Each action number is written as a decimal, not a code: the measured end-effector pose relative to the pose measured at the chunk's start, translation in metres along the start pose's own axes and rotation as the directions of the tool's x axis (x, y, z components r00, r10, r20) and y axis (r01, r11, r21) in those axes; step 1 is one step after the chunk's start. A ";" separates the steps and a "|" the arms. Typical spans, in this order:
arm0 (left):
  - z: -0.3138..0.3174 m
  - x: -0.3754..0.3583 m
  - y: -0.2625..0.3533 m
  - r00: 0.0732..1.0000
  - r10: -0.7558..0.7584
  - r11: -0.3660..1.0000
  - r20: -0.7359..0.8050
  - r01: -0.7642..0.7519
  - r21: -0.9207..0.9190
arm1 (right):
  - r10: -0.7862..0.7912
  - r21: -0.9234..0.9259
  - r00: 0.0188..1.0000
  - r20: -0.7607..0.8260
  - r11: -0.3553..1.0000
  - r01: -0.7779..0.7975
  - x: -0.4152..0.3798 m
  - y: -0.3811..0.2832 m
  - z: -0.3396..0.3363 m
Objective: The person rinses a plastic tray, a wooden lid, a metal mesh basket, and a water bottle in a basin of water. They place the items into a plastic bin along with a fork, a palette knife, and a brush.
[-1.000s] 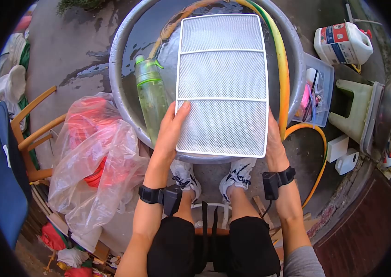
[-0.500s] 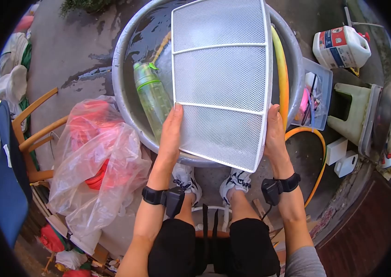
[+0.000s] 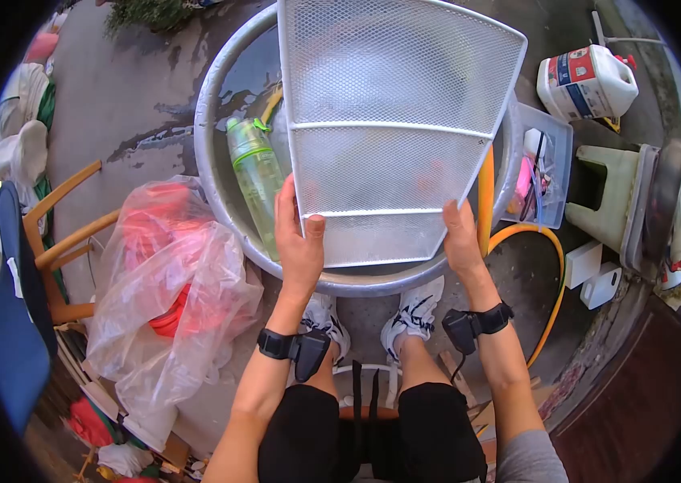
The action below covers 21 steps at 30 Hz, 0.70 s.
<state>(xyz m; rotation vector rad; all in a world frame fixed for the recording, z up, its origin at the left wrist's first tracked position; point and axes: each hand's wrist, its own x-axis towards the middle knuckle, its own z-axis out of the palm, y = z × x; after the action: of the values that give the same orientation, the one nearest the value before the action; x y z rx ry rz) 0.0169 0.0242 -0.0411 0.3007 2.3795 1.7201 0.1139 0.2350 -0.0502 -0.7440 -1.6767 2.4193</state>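
1. Far to the left of both hands: clear plastic bag [image 3: 171, 282] with something red inside, lying on the ground beside a wooden chair [image 3: 63, 241].
2. Just left of the left hand: green bottle [image 3: 256, 181], lying inside the metal basin [image 3: 220, 121]; it rests against the basin wall, apparently in shallow water.
3. Left hand [image 3: 296, 241]: closed on the near left corner of the white mesh filter [image 3: 389, 105], thumb over the frame, fingers behind.
4. Filter position: held between the hands, tilted up over the basin, far end raised toward the camera; probably so water drains back into the basin.
5. Right hand [image 3: 461, 237]: clasps the near right edge, steadying the tilt.
6. Right of the right hand: yellow hose [image 3: 487, 193] curving over the basin rim; beyond it a clear tray [image 3: 550, 161] and white jug [image 3: 590, 80].
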 end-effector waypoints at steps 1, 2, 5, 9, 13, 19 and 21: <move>0.000 0.000 -0.001 1.000 -0.001 1.000 0.002 0.001 0.000 | 0.009 -0.118 1.000 0.014 0.993 -0.007 0.000 -0.006 0.003; -0.001 0.000 -0.004 1.000 0.001 1.000 0.018 -0.001 0.023 | 0.011 -0.118 1.000 0.011 0.993 -0.009 0.000 -0.010 0.005; 0.003 -0.002 -0.006 0.996 -0.084 0.996 0.039 0.083 0.014 | 0.006 -0.041 0.999 -0.047 0.999 -0.008 0.000 -0.015 0.007; 0.008 -0.002 -0.012 0.973 -0.217 0.976 0.072 0.218 0.004 | 0.053 0.020 0.995 -0.081 0.998 -0.051 0.005 -0.017 0.009; 0.012 -0.001 -0.010 0.966 -0.256 0.966 0.036 0.254 0.049 | 0.141 0.061 0.984 -0.113 0.989 -0.134 0.009 -0.010 0.012; 0.017 0.004 -0.017 0.952 -0.267 0.960 0.152 0.277 -0.046 | 0.153 0.042 0.975 -0.164 0.988 -0.148 0.012 -0.001 0.012; 0.021 0.002 -0.021 0.960 -0.236 0.967 0.151 0.247 -0.060 | 0.146 0.014 0.972 -0.186 0.989 -0.146 0.013 0.003 0.010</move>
<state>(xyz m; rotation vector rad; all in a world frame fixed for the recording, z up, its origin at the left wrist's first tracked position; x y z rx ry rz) 0.0193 0.0380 -0.0675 0.1104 2.1416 1.6172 0.0987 0.2298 -0.0550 -1.0933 -1.6023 2.3541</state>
